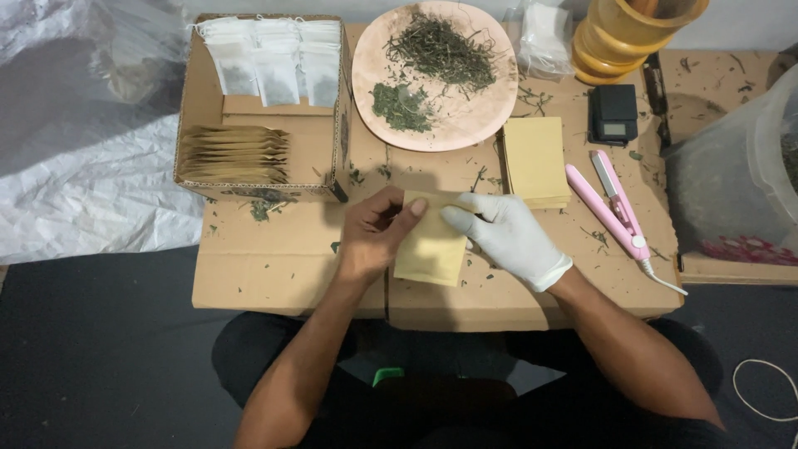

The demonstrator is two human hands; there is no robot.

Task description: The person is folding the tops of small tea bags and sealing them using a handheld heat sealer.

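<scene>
Head view. A small, flat, tan paper pouch (430,249) is pinched between both hands above the flattened brown cardboard bench (274,274). The bare left hand (376,234) closes on the pouch's upper left corner, thumb across the top edge; the right hand (509,235), in a white glove, grips the upper right edge with its fingertips. The pouch therefore lies directly between the two hands, equally near to each, its long axis running away from the person toward the top edge, with the lower part hanging free below the fingers. Just beyond the right hand rests a stack of matching tan pouches (534,160); farther to that hand's outer side lies a pink handheld heat sealer (613,206). Beyond both hands stands a round pink plate of dried green herbs (435,75); beyond the left hand, an open cardboard box (259,108) holds white filter sachets and more tan pouches.
</scene>
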